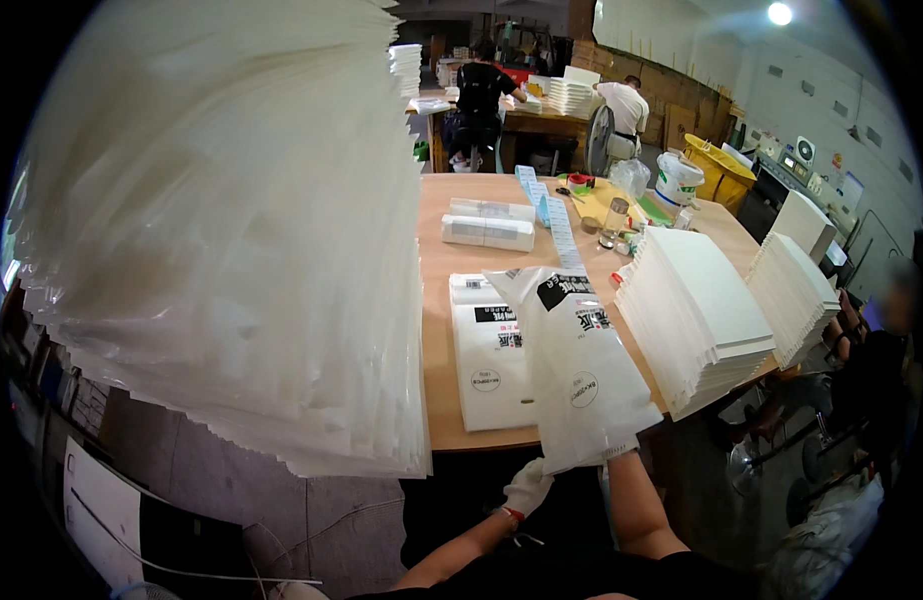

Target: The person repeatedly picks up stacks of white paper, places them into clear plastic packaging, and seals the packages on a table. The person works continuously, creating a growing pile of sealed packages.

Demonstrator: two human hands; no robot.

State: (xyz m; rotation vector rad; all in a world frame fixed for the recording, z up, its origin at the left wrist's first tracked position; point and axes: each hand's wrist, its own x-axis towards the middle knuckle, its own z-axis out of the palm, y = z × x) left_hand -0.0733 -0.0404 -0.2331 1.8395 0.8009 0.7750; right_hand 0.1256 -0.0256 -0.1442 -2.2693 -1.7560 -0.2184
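A printed white plastic bag (586,375) hangs over the near edge of the table, its upper part spread above a flat stack of similar bags (491,350). My left hand (528,488), in a white glove with a red cuff, is closed on the bag's lower left corner. My bare right forearm (643,505) reaches up to the bag's lower right edge. The bag covers my right hand; whether it is inside or behind the bag I cannot tell. To the right stands a tall stack of white sheets (701,300).
A huge plastic-covered stack (231,220) fills the left. Rolled bags (488,225), a label strip (561,230), a glass jar (613,222) and a white bucket (678,178) lie farther back on the wooden table (439,350). Two people work at a far table; another person sits at right.
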